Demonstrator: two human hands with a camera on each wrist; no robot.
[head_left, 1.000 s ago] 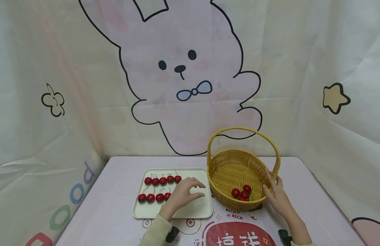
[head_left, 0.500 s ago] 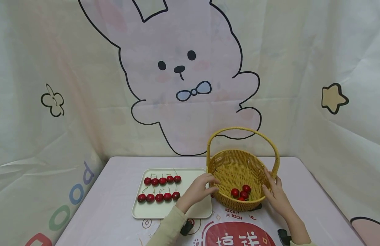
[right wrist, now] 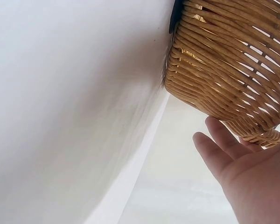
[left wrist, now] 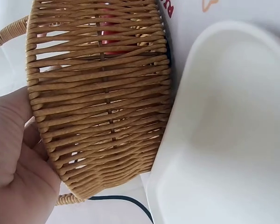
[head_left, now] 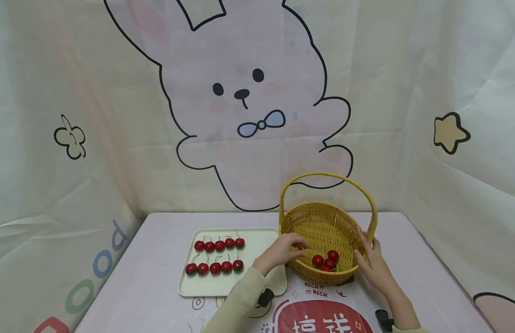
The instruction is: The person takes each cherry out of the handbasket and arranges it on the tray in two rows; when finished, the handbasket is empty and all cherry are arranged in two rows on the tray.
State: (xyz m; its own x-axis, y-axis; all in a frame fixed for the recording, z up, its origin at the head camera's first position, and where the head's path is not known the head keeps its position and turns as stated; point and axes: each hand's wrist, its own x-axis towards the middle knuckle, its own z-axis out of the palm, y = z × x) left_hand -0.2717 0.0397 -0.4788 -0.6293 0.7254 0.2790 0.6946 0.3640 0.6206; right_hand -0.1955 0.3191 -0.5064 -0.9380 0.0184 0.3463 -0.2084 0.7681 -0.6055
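A yellow-brown wicker basket with a tall arched handle stands on the table, several red cherries in its near right part. My left hand reaches over the basket's left rim, thumb and loosely bent fingers apart, nothing seen between them. In the left wrist view, fingertips show through the weave. At the right rim, close to the handle's foot, my right hand holds the basket, thumb over the rim and other fingers along the outer wall. Two rows of cherries with stems lie on the cream tray.
The tray sits left of the basket, its right edge close to the basket wall. A white table with red print in front carries both. A cloth backdrop with a cartoon rabbit hangs directly behind, with cloth on both sides.
My left hand has moved right from above the tray to over the basket's left rim, uncovering the near row of cherries. The right hand keeps its place on the basket.
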